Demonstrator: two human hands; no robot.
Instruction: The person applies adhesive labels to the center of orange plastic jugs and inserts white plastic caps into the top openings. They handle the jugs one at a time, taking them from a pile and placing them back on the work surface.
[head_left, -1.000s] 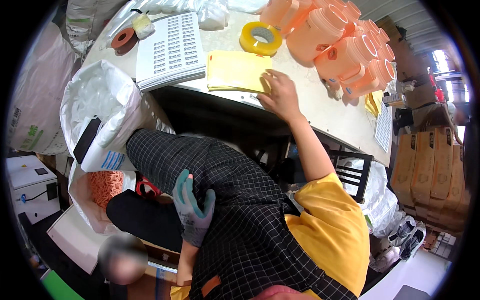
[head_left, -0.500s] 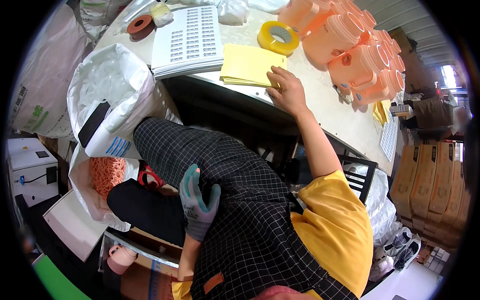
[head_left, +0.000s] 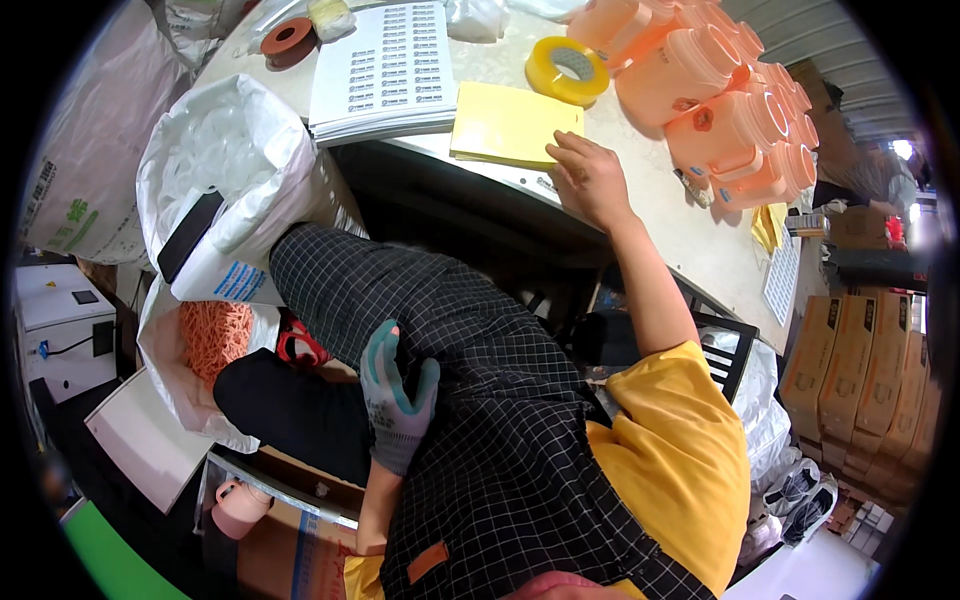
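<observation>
A neat stack of yellow paper [head_left: 512,122] lies near the front edge of the table. At the stack's right side is my bare right hand [head_left: 592,182], its fingers slightly bent and a little apart, the tips at the paper's right edge. No sheet is visibly lifted in it. My left hand [head_left: 397,395] wears a grey and teal glove and rests on my lap over a black checked apron [head_left: 430,300]. Its fingers are stretched, with the thumb held away from them. Just behind the stack lies a roll of yellow tape [head_left: 545,68].
Printed label sheets [head_left: 385,112] are piled left of the yellow paper. Several peach-coloured jugs [head_left: 680,75] stand at the right. Left of my knees, a white sack [head_left: 300,150] holds clear plastic parts, above a bag of orange shreds [head_left: 215,335]. Stacked cartons [head_left: 845,360] stand far right.
The yellow stack's front edge looks more even than before. My right fingers have bent slightly at its right edge. My left hand stays on my lap; the whole view has shifted a little.
</observation>
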